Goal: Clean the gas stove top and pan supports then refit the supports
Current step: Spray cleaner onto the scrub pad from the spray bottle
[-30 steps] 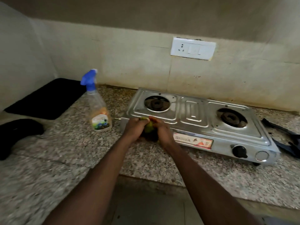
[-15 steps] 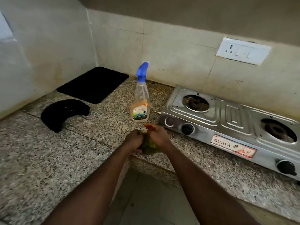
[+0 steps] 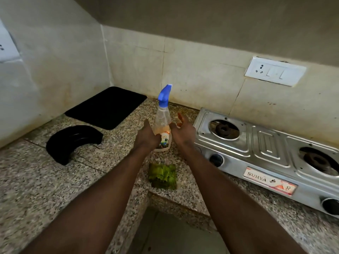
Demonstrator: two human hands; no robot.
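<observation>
Green scrub pad (image 3: 162,176) lies flat near the front edge of the granite counter (image 3: 36,180), between the forearms. Just past it, the left hand (image 3: 146,139) curls its fingers round the lower part of the upright spray bottle (image 3: 163,118). The right hand (image 3: 183,133) is just beside the bottle, fingers spread, holding nothing. The stove (image 3: 264,149) stands to the right, burners exposed. A black mat (image 3: 106,107) lies in the far corner.
</observation>
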